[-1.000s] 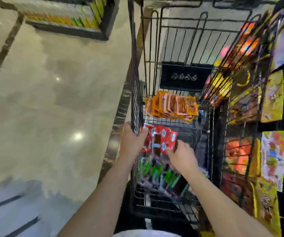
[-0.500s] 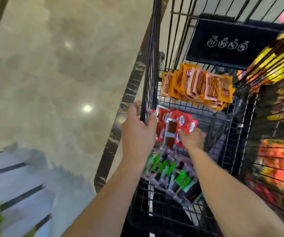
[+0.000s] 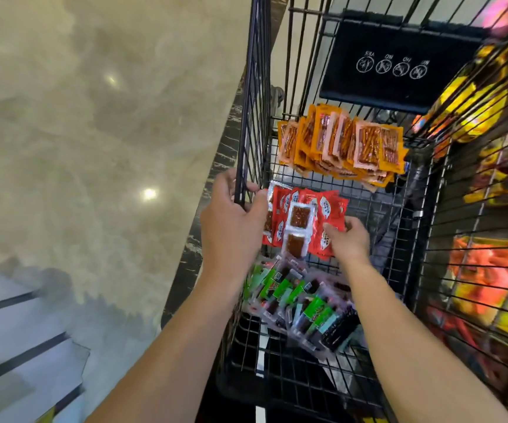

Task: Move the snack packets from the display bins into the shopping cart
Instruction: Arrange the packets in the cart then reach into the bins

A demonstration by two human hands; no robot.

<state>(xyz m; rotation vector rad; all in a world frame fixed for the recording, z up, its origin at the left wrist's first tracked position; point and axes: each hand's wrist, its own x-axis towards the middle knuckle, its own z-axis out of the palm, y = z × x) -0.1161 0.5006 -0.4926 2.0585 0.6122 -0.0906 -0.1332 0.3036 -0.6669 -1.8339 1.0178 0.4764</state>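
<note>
The left hand [image 3: 234, 218] is curling its fingers round the top wire of the left wall of the shopping cart [image 3: 254, 87]; the right hand [image 3: 349, 242] is pinching a fan of red packets [image 3: 307, 221] by its lower right corner, inside the cart, close to that left wall; the packets are overlapping side by side, their long axes running from the cart's near end toward its far end; orange packets [image 3: 341, 145] are lying at the far end; green packets [image 3: 304, 303] are lying at the near end; display bins [image 3: 491, 270] are standing just beside the right wall.
</note>
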